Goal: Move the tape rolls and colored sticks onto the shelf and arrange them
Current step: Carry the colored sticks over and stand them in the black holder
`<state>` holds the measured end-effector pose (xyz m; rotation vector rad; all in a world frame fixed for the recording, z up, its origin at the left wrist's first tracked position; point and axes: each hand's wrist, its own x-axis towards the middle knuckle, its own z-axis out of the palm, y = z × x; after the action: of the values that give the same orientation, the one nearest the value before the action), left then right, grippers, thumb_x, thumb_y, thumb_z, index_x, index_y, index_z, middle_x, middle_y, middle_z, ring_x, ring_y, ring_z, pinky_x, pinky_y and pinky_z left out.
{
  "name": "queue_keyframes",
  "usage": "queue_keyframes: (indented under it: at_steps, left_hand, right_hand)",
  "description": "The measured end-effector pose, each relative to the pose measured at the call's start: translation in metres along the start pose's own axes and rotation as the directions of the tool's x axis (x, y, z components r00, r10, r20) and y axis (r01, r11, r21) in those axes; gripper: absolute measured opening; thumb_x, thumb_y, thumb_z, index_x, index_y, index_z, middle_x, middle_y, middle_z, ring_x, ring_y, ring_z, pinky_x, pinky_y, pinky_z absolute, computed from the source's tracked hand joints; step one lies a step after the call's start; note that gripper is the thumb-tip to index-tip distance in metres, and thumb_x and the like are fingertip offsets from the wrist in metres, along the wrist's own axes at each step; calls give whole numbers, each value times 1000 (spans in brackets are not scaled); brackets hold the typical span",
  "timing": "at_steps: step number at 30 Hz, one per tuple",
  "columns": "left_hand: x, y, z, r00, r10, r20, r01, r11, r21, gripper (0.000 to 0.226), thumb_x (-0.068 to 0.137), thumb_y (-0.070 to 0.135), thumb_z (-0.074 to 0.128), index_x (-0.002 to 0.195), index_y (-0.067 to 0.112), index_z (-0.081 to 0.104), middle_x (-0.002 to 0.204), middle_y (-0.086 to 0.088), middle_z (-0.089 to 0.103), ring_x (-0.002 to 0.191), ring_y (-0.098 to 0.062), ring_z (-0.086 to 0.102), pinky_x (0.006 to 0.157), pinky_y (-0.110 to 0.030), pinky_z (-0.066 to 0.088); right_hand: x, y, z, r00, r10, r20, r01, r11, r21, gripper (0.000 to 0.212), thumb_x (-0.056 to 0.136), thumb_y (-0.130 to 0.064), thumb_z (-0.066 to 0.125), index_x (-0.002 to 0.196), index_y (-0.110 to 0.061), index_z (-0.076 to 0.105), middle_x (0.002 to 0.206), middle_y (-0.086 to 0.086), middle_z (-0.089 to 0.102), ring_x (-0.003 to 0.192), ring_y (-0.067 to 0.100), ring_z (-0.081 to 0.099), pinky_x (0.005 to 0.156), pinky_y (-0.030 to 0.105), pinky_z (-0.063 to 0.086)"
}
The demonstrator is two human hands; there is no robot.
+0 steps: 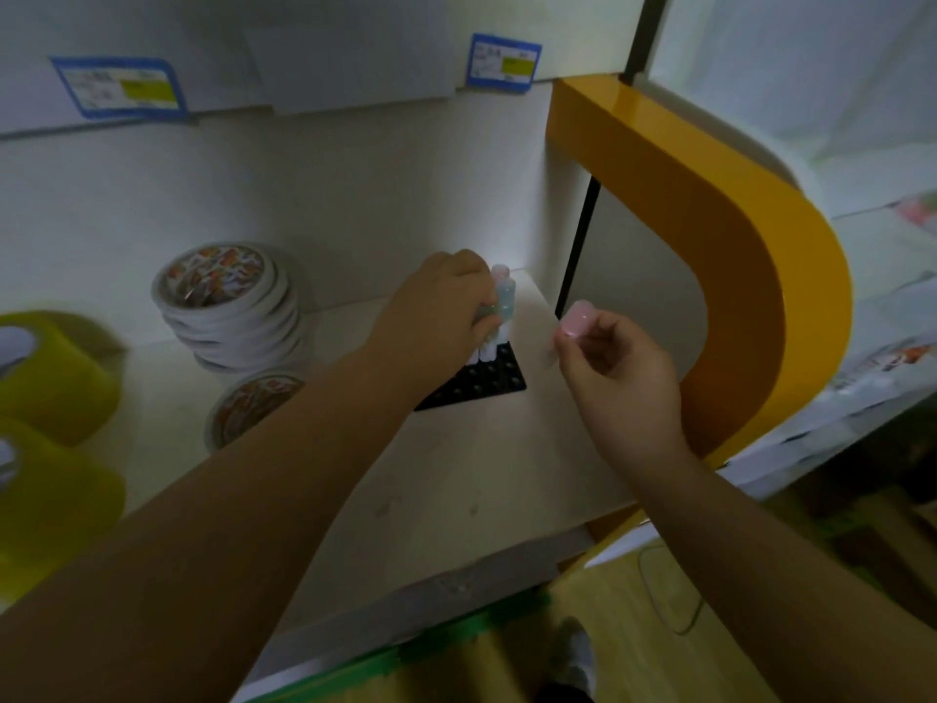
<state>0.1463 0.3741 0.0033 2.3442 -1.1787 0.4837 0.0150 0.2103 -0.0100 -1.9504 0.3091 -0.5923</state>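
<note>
Both forearms reach in from the bottom of the head view toward the white shelf (456, 489). Out at the right, the right hand (616, 370) pinches a pink-capped stick (577, 319) between thumb and fingertips, held in the air just off the shelf's right edge, beside the yellow curved panel (750, 256). Farther in, the left hand (441, 317) curls around a small cluster of pale upright sticks (502, 296), pink and light blue at the tops, standing at the back corner of a black holed tray (481, 380) that lies on the shelf.

Judging by their look, the sticks are light, stiff plastic tubes with smooth, possibly slippery sides; a pinch near the cap, with the body kept upright, seems the best hold for seating one in a hole. They would tip easily if the tray's cluster is bumped.

To the left stands a stack of white tape rolls (228, 307), another roll (253, 408) leaning just in front of it, and yellow tape rolls (56, 378) at the far left edge. Blue price labels (502, 60) hang on the shelf above. The left hand and the standing sticks crowd the free holes nearest the back.
</note>
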Motion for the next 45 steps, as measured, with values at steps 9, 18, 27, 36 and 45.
queue_keyframes:
  at_steps: [9, 18, 27, 36, 45]
  left_hand:
    - [-3, -4, 3, 999, -51, -9, 51, 998, 20, 11, 86, 22, 70, 86, 12, 64, 99, -1, 59, 89, -21, 51, 78, -43, 48]
    - [-1, -10, 8, 999, -48, -15, 48, 999, -13, 13, 85, 26, 69, 84, 13, 66, 96, -1, 60, 86, -23, 55, 75, -45, 49]
    - [1, -8, 7, 998, -66, 11, 66, 998, 11, 14, 85, 24, 66, 80, 11, 66, 94, -3, 59, 86, -23, 54, 75, -44, 48]
    - [-2, 0, 3, 998, -59, -6, 59, 998, 20, 13, 83, 18, 65, 75, 9, 63, 90, -5, 58, 83, -24, 51, 71, -46, 46]
    - [-8, 10, -3, 993, -115, -27, 113, 992, -51, 22, 82, 17, 71, 102, 17, 62, 98, 9, 49, 96, -22, 52, 81, -38, 47]
  right_hand:
    - [41, 20, 40, 992, -26, 120, 36, 996, -84, 5, 92, -23, 70, 96, -21, 69, 87, -10, 71, 82, 1, 67, 72, 13, 53]
    - [43, 32, 52, 981, -131, 141, 161, 960, -228, 6, 92, -25, 69, 91, -23, 64, 89, -6, 68, 81, 6, 66, 75, 31, 58]
    - [46, 32, 55, 977, -172, 125, 203, 935, -293, 10, 91, -25, 68, 86, -19, 60, 84, -1, 65, 77, 16, 63, 70, 42, 57]
    - [44, 21, 50, 981, -90, 172, 145, 930, -339, 13, 92, -29, 64, 88, -17, 62, 84, 0, 67, 77, 17, 65, 73, 43, 58]
    - [32, -8, 39, 967, 79, 241, 14, 932, -362, 33, 100, -43, 52, 113, -17, 66, 110, 0, 71, 102, 16, 67, 84, 34, 55]
